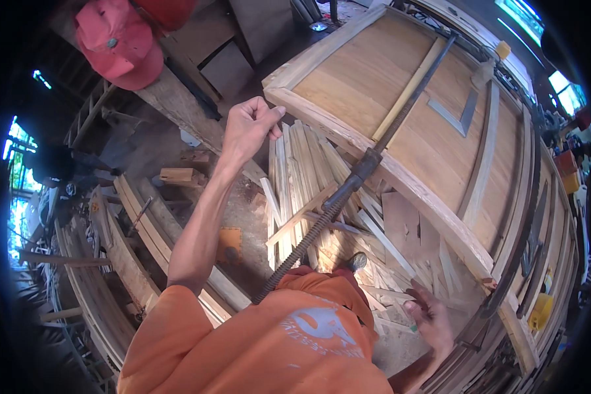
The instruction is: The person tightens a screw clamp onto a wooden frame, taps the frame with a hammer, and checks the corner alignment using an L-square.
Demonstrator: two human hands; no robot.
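Observation:
My left hand (pixel 253 128) is raised beside the near left corner of a wooden framed panel (pixel 338 65). Its fingers are curled and the thumb points toward the frame's edge; whether anything sits inside them is hidden. Low at the right, my right hand (pixel 432 320) hangs below the panel's front rail with fingers apart, and a small green spot shows near it. A long bar clamp (pixel 354 177) lies across the panel, its threaded screw reaching toward my body. Neither hand is on the clamp. A metal square (pixel 456 118) rests on the plywood.
Wood strips and offcuts (pixel 299 171) lie piled on the floor by my feet. Long boards (pixel 144 223) lean at the left. A red cap (pixel 119 43) is at the upper left. A translucent bottle (pixel 483 74) stands on the panel; a yellow container (pixel 540 311) is at the right.

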